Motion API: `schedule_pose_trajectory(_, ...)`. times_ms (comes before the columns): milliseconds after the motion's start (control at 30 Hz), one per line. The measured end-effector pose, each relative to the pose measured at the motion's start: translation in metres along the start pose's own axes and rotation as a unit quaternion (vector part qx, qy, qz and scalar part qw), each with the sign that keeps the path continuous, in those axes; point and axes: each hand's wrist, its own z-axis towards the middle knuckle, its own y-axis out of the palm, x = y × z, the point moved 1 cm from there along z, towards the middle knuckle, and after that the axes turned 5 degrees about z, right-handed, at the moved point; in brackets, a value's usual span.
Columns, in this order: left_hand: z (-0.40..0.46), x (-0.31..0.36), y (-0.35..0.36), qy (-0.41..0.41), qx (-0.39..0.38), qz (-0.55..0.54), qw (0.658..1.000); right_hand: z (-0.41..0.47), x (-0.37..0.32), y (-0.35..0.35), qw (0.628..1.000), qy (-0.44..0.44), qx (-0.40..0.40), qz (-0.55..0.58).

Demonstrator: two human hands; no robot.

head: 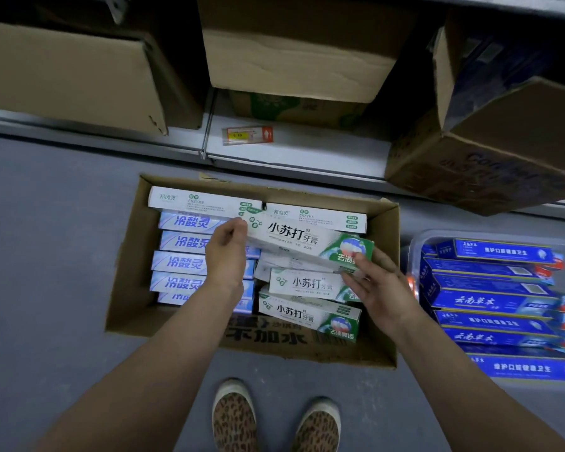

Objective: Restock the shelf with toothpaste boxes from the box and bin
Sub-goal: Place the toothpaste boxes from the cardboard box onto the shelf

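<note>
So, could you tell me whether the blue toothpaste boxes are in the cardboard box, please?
No, the blue toothpaste boxes lie in a clear plastic bin right of the cardboard box.

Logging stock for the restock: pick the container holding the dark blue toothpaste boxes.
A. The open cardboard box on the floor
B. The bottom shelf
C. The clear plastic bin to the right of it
C: the blue toothpaste boxes lie stacked in the clear plastic bin, right of the cardboard box.
</note>
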Motion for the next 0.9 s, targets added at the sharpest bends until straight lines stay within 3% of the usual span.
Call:
schedule_pose_trajectory(167,0.026,0.011,-0.005,-0.068,0.015,-0.012,0.998,0.007,0.012,-0.003,0.989,-0.029,-0.009,0.144)
schedule_pose_trajectory(333,0.054,0.01,-0.001,-0.139,0.056,-0.011,0.989,0.021,0.02,0.001,0.978,-0.039,0.008,0.206)
schedule_pose_trajectory(567,0.096,0.011,0.015,-0.185,0.03,-0.14,0.972,0.039,0.032,-0.005,0.98,-0.03,0.019,0.197)
schedule_pose_trajectory(767,0.101,-0.025,-0.013,-0.154,0.07,-0.066,0.983,0.039,0.038,-0.011,0.99,-0.022,0.021,0.14)
schedule_pose_trajectory(900,0.093,-0.042,-0.033,-0.177,0.056,-0.114,0.976,0.039,0.039,-0.008,0.99,-0.019,0.028,0.134)
